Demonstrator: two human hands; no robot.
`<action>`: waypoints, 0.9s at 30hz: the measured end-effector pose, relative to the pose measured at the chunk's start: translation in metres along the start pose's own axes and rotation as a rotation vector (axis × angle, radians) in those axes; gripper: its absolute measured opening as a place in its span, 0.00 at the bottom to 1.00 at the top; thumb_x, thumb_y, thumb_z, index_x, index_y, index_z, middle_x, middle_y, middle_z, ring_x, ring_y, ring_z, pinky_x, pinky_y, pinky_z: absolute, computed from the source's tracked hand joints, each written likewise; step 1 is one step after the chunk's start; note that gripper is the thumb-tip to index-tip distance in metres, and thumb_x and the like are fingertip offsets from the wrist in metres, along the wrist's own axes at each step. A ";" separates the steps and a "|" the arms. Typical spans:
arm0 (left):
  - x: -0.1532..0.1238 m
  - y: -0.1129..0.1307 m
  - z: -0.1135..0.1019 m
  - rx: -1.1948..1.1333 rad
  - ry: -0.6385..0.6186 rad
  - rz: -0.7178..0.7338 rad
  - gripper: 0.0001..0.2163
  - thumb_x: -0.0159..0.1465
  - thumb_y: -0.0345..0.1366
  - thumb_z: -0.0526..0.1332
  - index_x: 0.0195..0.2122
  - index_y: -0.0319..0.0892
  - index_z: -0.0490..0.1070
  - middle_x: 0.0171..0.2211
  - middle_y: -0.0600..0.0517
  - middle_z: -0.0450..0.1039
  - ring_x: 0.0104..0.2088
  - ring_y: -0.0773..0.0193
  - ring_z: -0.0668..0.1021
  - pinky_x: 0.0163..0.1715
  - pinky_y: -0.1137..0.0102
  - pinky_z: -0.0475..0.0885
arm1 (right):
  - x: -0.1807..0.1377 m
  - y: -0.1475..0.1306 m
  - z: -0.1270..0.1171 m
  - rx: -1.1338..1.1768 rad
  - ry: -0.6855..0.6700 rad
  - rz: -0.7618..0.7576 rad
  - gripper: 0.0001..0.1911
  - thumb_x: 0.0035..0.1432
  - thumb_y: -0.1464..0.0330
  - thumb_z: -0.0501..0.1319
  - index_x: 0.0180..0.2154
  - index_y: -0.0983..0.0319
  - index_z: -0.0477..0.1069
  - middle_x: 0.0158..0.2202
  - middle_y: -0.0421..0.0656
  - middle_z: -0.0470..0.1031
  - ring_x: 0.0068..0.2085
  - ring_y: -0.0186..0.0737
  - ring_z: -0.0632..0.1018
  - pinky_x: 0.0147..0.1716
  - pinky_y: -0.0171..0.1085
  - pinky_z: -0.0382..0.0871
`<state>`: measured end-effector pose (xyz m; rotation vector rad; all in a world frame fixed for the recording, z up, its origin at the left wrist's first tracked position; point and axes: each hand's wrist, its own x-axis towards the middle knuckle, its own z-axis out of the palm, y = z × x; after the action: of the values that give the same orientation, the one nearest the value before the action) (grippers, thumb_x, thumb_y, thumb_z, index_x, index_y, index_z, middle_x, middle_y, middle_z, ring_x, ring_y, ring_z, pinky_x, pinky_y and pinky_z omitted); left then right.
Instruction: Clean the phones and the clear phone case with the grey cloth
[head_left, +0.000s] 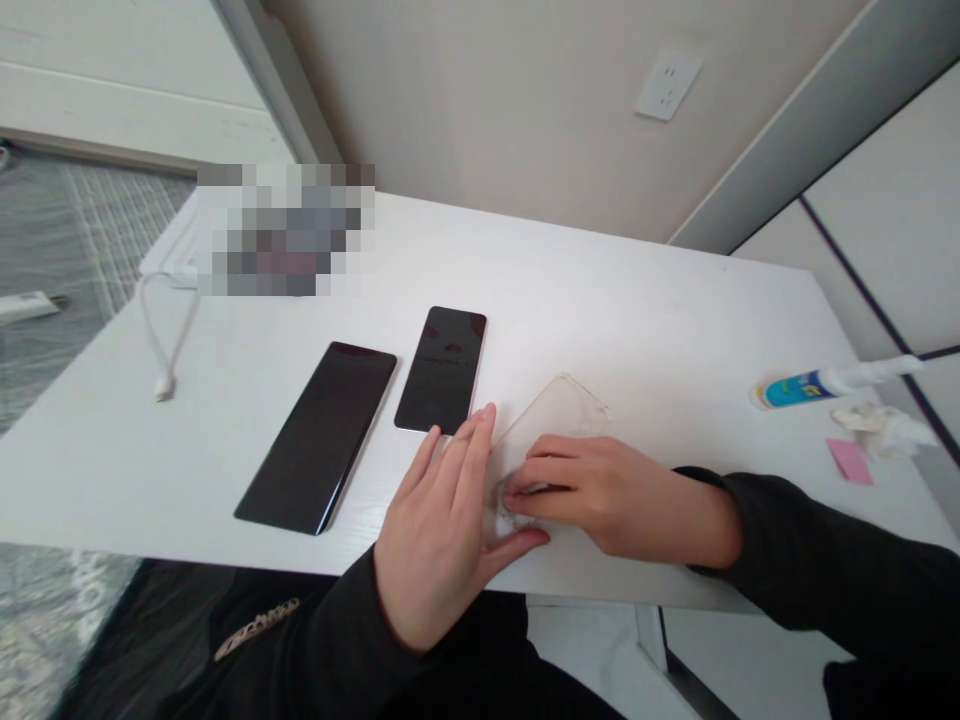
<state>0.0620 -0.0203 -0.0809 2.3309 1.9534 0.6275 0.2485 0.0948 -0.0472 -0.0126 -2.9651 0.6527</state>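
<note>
A clear phone case point(559, 405) lies on the white table point(600, 290), partly covered by my hands. My left hand point(442, 510) rests along its left edge, fingers stretched out and thumb apart. Over the near end of the case, my right hand point(577, 490) is closed, its fingertips bent together and pressed down. Something pale and crumpled-looking shows under those fingertips, too hidden to name. Just beyond my left fingertips lies a black smartphone point(442, 368), screen up. Left of it is a larger dark phone-like slab point(319, 440) with a glossy edge.
At the right lie a blue-and-white bottle point(795, 388) with a long nozzle, a crumpled tissue point(889, 430) and a pink paper slip point(850, 461). A white cable point(166, 385) lies at the left, near a blurred-out patch. A wall socket point(670, 85) is behind the table.
</note>
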 end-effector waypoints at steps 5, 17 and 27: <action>0.001 0.001 -0.003 -0.005 -0.011 -0.010 0.53 0.60 0.59 0.68 0.72 0.27 0.46 0.63 0.35 0.70 0.61 0.50 0.76 0.69 0.58 0.58 | -0.021 0.023 -0.042 -0.145 -0.087 0.212 0.15 0.61 0.82 0.59 0.42 0.61 0.80 0.44 0.44 0.80 0.45 0.44 0.76 0.41 0.42 0.76; 0.001 0.001 0.000 -0.026 -0.009 0.006 0.50 0.63 0.58 0.65 0.73 0.28 0.43 0.66 0.36 0.67 0.63 0.50 0.73 0.71 0.58 0.55 | -0.003 0.011 -0.005 0.020 0.018 -0.013 0.12 0.70 0.75 0.58 0.51 0.66 0.76 0.51 0.47 0.79 0.53 0.43 0.76 0.48 0.40 0.78; 0.000 0.001 -0.001 -0.006 -0.004 0.011 0.49 0.64 0.58 0.65 0.72 0.27 0.47 0.65 0.36 0.68 0.65 0.50 0.71 0.71 0.59 0.54 | -0.008 0.019 -0.010 -0.175 0.032 0.018 0.14 0.72 0.73 0.55 0.55 0.69 0.73 0.54 0.51 0.77 0.55 0.46 0.75 0.49 0.43 0.79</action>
<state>0.0626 -0.0202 -0.0798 2.3391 1.9355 0.6278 0.2571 0.1162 -0.0472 -0.0634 -2.9843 0.3893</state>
